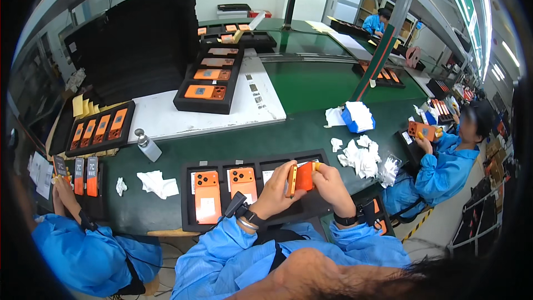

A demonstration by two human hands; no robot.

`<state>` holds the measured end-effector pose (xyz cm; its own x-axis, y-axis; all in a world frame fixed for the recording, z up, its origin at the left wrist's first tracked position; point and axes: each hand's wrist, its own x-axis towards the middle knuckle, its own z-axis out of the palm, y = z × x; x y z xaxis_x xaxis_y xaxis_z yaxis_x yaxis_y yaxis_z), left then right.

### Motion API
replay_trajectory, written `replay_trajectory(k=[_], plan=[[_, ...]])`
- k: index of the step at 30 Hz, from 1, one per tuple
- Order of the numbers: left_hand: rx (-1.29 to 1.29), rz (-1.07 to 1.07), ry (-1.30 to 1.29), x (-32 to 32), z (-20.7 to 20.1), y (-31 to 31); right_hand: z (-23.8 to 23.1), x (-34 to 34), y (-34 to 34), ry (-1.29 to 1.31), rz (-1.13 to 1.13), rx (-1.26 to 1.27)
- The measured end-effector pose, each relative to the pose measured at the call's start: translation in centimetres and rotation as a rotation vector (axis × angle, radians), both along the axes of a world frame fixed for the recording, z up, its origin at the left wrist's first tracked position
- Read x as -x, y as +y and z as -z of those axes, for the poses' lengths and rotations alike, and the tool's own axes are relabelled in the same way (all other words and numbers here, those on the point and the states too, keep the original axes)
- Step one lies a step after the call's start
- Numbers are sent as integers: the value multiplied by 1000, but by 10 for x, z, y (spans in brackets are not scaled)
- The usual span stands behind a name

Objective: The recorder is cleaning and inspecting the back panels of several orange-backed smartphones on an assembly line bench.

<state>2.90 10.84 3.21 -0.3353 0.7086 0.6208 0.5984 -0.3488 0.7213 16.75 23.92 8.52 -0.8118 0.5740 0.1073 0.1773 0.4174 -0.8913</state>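
Orange phone (303, 176) is held edge-up just above the black foam tray (189, 189), between both hands, in front of the person's chest. It appears rigid, thin and light, with smooth faces that are likely slippery and prone to marking; judged from its shape, the narrow side edges are the safest place to grip.

From left to right:

- A co-worker's hands at the far left handle dark flat units beside a smaller tray of orange phones (100, 128).
- A small dispenser bottle (147, 145) and a crumpled white wipe (158, 183) lie on the green table (311, 86).
- The black foam tray holds two more orange phones (207, 194) lying flat with the camera end away from the person.
- The left hand (277, 189) is closed on the phone, fingers curled over its left edge.
- The right hand (327, 180) pinches the phone's right side, with a yellow cot on one fingertip.
- A heap of used white wipes (361, 158) lies right of the tray.
- A second co-worker at the far right holds another orange phone.

The tray rim and the wipe heap stand close to the hands.
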Motion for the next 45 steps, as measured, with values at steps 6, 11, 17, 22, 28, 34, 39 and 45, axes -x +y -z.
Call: replay_trajectory(k=[6, 11, 17, 22, 28, 34, 39, 45], plan=[[26, -105, -176, -1, -1, -7, 35, -26, 24, 137, 248, 398], [-113, 11, -13, 23, -23, -2, 23, -40, 45, 320, 245, 2], [140, 23, 545, 43, -14, 7, 15, -20, 18, 176, 185, -747], [454, 79, 775, 42, 30, -9, 77, -33, 22, -80, -155, -1105], [582, 117, 710, 36, 16, -24, 76, -44, 15, -281, -93, -930], [501, -143, 388, 39, 5, -68, 84, -46, 15, -196, 16, -826], [565, -769, 462, 61, 26, -139, 89, -42, 18, -158, 50, -750], [626, -913, 335, 53, 52, -174, 100, -31, 42, -93, -23, -762]])
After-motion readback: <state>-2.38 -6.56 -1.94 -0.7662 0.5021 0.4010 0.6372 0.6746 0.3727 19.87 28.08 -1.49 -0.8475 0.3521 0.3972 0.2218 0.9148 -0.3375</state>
